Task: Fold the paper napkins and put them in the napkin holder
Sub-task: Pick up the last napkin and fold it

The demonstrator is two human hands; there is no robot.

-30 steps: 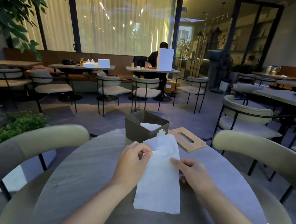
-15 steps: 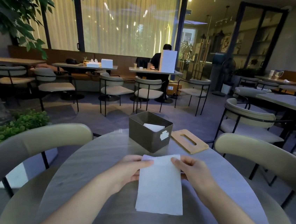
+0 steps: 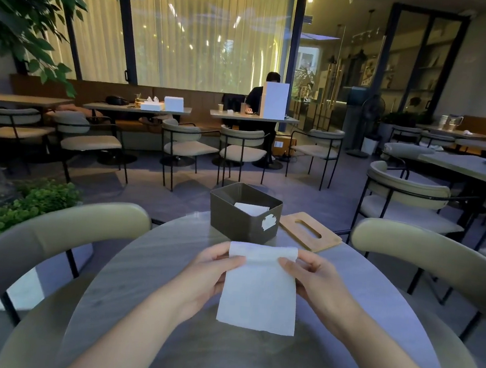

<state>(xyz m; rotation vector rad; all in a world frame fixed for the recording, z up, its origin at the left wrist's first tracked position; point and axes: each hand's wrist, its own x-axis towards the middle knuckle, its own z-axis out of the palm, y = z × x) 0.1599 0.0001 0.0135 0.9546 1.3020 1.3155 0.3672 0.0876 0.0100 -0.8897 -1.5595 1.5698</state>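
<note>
Napkin (image 3: 259, 290) held by its top corners: left hand (image 3: 214, 270) and right hand (image 3: 313, 278) each pinch one corner, sheet hanging over mid-desk (image 3: 142, 269). Just beyond, near the far edge, the open napkin holder (image 3: 240, 222), a folded napkin (image 3: 250, 208) inside. Wooden lid (image 3: 310, 231) flat beside it, rightward.
</note>
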